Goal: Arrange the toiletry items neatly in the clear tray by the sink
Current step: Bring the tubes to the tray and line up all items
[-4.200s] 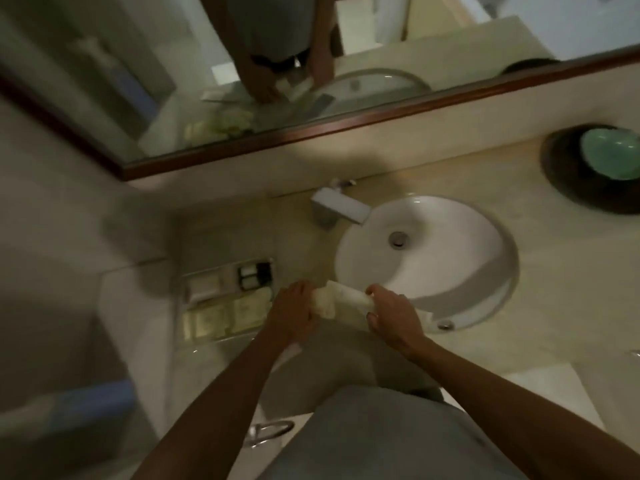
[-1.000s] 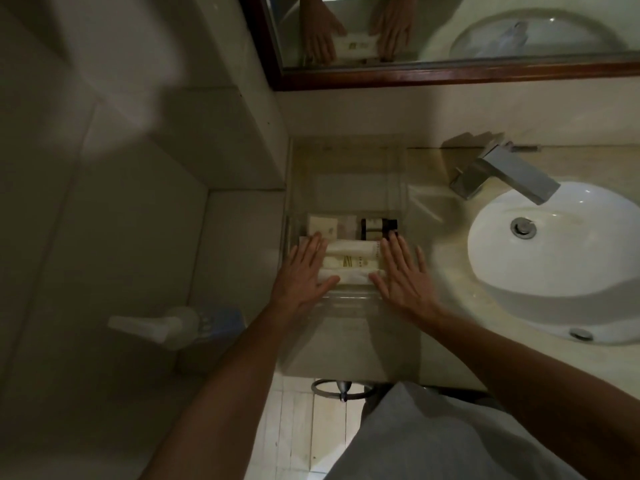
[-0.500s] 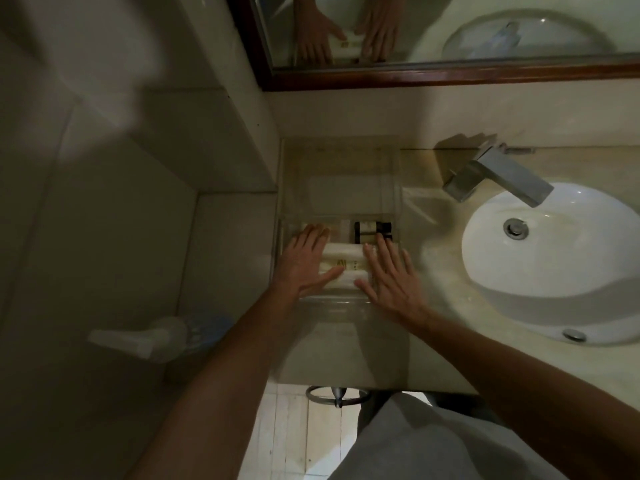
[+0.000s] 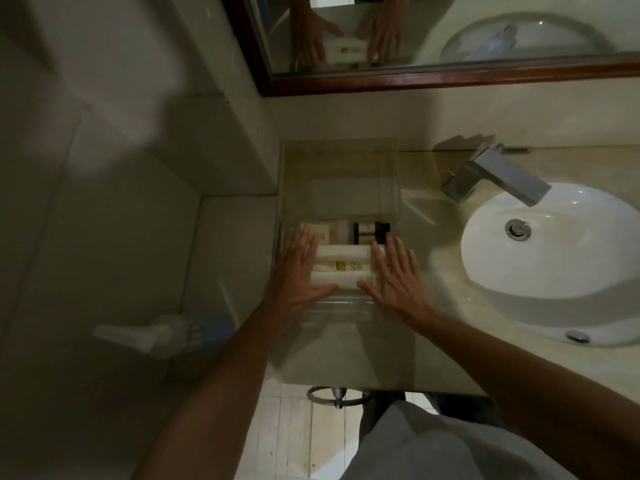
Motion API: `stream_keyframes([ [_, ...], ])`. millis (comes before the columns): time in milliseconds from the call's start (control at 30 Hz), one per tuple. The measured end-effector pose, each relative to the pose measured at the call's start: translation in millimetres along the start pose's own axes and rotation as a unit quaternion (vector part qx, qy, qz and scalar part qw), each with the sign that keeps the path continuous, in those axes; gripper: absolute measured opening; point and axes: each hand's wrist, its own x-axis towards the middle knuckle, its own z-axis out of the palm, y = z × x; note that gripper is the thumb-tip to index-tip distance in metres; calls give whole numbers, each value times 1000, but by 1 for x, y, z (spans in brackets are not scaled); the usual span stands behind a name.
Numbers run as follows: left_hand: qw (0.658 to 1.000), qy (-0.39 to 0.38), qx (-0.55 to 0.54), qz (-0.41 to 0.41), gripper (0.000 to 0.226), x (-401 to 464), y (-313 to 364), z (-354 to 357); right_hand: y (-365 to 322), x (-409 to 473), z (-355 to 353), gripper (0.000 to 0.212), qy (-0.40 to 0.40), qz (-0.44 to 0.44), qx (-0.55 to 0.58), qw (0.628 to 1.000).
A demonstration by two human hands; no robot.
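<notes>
White toiletry tubes (image 4: 341, 266) lie side by side in the clear tray (image 4: 393, 188), which sits at the tabletop's (image 4: 436, 306) left edge beside the sink (image 4: 554, 289). A dark bottle (image 4: 371, 232) and a pale box (image 4: 322, 232) lie behind them. The left hand (image 4: 294, 271) and right hand (image 4: 394, 275) flank the tubes, fingers flat and spread wide, holding nothing.

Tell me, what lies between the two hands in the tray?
In the head view, white tubes lie side by side in the clear tray, between the left hand and the right hand.
</notes>
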Motion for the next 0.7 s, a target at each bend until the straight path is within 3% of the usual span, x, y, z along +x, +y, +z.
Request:
stream_keyframes([
  [133,999,17,-3,-28,123,-12,2,1,9,-9,1,114,2,7,41,999],
  [300,998,-15,54,-3,126,-7,-5,-9,17,-2,-5,142,-19,9,45,999],
  [467,997,-47,37,38,130,-7,-18,-3,23,5,-5,148,-18,-5,31,999],
  [700,998,-26,-17,49,131,0,-21,-10,18,7,-7,147,17,-5,71,997],
])
